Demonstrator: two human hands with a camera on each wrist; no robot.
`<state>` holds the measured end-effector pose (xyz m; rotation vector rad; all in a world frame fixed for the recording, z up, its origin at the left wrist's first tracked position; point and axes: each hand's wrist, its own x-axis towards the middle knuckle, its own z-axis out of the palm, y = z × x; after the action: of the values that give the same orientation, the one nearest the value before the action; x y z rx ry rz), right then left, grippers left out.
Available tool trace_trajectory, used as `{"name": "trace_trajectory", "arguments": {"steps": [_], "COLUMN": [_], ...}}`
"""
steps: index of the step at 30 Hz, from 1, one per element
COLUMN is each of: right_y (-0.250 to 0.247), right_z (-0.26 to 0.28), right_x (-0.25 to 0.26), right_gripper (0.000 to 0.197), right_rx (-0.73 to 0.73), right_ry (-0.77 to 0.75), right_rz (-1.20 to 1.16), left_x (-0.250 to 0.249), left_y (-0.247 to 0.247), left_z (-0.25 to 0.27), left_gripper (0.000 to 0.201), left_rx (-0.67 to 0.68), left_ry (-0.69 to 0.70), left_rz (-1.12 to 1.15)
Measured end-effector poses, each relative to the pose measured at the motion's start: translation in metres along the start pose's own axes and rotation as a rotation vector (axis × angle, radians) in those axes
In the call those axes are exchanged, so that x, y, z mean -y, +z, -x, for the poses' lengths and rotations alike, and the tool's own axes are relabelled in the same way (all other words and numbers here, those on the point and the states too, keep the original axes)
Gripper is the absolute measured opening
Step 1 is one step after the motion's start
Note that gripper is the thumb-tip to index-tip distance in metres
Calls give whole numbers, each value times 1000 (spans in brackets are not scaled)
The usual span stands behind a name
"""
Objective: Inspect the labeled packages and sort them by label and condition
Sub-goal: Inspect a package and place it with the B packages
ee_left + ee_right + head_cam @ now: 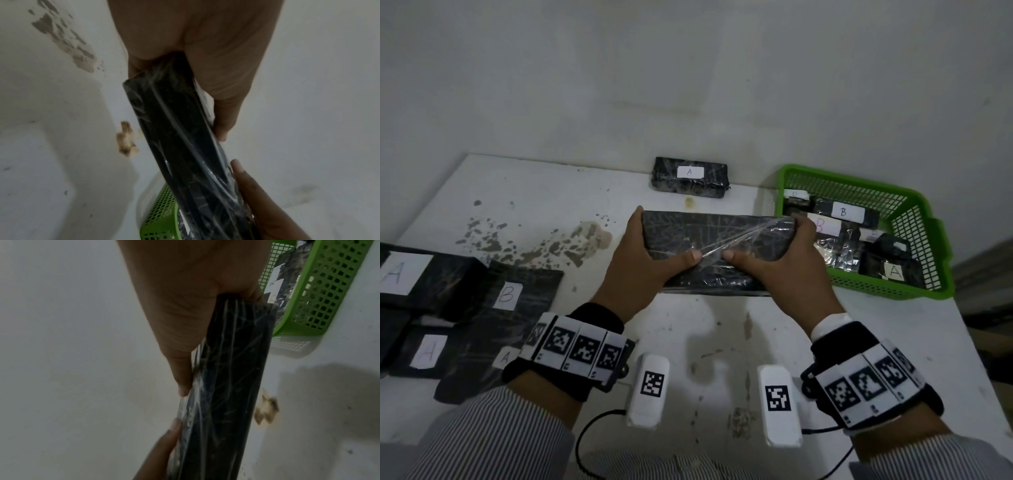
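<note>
Above the middle of the table I hold a flat black package (717, 246) wrapped in clear film, with no label showing on its upper face. My left hand (650, 263) grips its left end, thumb on top. My right hand (774, 263) grips the right end the same way, and the two thumbs nearly meet. In the left wrist view the package (180, 146) runs edge-on from my palm (205, 48), and in the right wrist view the package (230, 378) looks the same. A green basket (928, 240) at the right holds several packages labeled A and B.
One black package labeled A (690, 176) lies against the wall at the back. Several labeled A and B packages (465, 301) are stacked at the table's left edge. The white tabletop (534, 205) is stained and chipped. The table's right edge drops off beyond the basket.
</note>
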<state>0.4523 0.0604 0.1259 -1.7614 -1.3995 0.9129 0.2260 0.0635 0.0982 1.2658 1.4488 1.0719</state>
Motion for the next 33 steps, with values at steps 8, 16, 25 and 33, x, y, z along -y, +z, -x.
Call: {"name": "trace_trajectory", "arguments": {"steps": [8, 16, 25, 33], "right_y": [-5, -15, -22, -14], "right_z": [-4, -6, -9, -7], "right_x": [1, 16, 20, 15], "right_gripper": [119, 90, 86, 78], "right_rx": [78, 132, 2, -42], "right_ry": [-100, -153, -67, -121], "right_rz": [108, 201, 37, -22], "left_x": [1, -16, -12, -6], "left_y": [5, -1, -6, -1], "left_z": [2, 5, 4, 1], "left_gripper": [77, 73, 47, 39], "left_rx": [-95, -108, -40, -90], "left_ry": [-99, -81, -52, -153], "left_rz": [31, 43, 5, 95]}}
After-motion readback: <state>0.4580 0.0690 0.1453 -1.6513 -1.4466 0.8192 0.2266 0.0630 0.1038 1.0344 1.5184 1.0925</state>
